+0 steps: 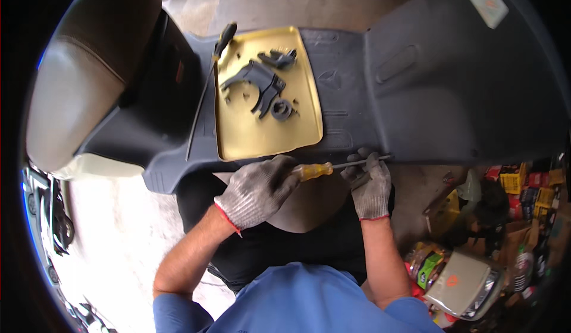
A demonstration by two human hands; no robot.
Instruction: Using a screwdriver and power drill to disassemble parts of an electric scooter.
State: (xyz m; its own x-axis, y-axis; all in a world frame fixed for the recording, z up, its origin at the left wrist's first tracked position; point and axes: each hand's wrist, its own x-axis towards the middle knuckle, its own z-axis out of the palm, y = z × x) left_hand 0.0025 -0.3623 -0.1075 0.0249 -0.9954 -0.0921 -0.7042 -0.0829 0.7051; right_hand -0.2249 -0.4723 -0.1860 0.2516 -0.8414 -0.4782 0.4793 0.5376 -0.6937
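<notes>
My left hand (262, 189), in a grey knit work glove, is closed round the yellow handle of a screwdriver (316, 170). Its thin metal shaft points right, across to my right hand (370, 184). That hand, gloved too, has its fingers bent about the shaft near the tip. Both hands are at the near edge of a scooter's dark footboard (342, 104). Just beyond them lies a gold tray (250, 141), holding a curved black plastic part (250, 80), a smaller black part (278, 58), a dark ring (281, 109) and several small screws.
Along the tray's left edge lies a long screwdriver with a black handle (226, 38). The scooter's seat (89, 65) rises at the left, its front panel (458, 77) at the right. Boxes, bottles and a beige case (461, 282) crowd the floor at lower right.
</notes>
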